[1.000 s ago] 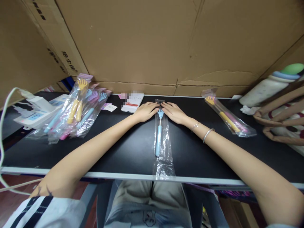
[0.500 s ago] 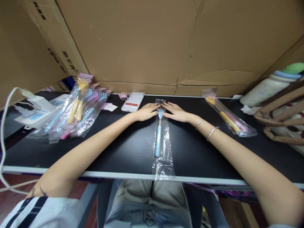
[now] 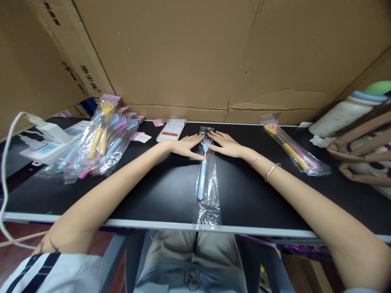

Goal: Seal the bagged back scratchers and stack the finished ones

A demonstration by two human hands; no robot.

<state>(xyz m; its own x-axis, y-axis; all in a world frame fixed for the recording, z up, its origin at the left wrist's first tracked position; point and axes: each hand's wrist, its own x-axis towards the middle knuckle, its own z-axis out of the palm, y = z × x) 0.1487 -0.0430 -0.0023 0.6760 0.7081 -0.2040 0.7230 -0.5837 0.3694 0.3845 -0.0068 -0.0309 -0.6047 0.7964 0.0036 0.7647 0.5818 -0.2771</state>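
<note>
A blue back scratcher (image 3: 202, 175) lies lengthwise before me with its claw end away from me. It is in a clear plastic bag (image 3: 210, 207), whose near end reaches the front edge of the black table. My left hand (image 3: 187, 147) rests flat at the left side of the claw, thumb spread and touching the bag near the metal shaft. On the other side my right hand (image 3: 226, 145) lies with fingers stretched out, their tips at the bag's dark far end. Neither hand grips anything.
Several bagged back scratchers (image 3: 100, 138) are piled at the left, by a power strip (image 3: 45, 152). A phone (image 3: 171, 131) and a small card (image 3: 143, 138) lie behind my left arm. More bagged scratchers (image 3: 293, 150), a bottle (image 3: 342, 114) and a brown-handled bag (image 3: 363, 162) are at the right.
My left thumb has spread and moved toward me along the scratcher. The bag's near end has swung slightly left. My right hand has barely moved.
</note>
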